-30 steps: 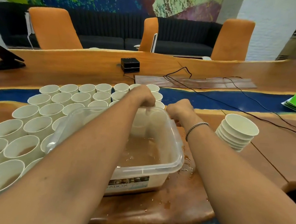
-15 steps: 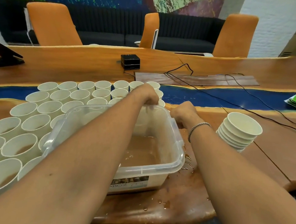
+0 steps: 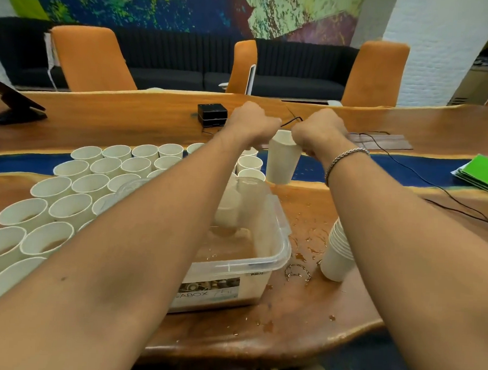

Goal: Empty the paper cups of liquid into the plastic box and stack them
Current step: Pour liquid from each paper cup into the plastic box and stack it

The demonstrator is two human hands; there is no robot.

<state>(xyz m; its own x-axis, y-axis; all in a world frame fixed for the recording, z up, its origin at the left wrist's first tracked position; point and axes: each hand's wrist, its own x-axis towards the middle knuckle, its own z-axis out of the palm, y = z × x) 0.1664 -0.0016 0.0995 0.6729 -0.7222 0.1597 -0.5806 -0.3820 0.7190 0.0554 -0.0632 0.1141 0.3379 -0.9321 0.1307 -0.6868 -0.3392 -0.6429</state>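
Both my hands are raised past the far end of the clear plastic box [image 3: 273, 260], which holds brown liquid. Between them hangs an upright white paper cup [image 3: 282, 161], above the table just beyond the box. My right hand [image 3: 316, 130] pinches its right rim. My left hand [image 3: 251, 123] has curled fingers at its left rim. Several paper cups [image 3: 72, 207] with brown liquid stand in rows left of the box. A stack of empty cups [image 3: 336, 257] stands right of the box, partly hidden by my right forearm.
Spilled drops [image 3: 304, 244] wet the wooden table around the box. A black box [image 3: 212, 114] and cables [image 3: 386, 152] lie further back, green folders [image 3: 483, 174] at the right edge. A monitor stand [image 3: 15, 107] is far left; orange chairs [image 3: 91, 60] stand behind the table.
Both hands have risen from the box's far rim and moved away from me, lifting a paper cup off the table. The view has tilted up.
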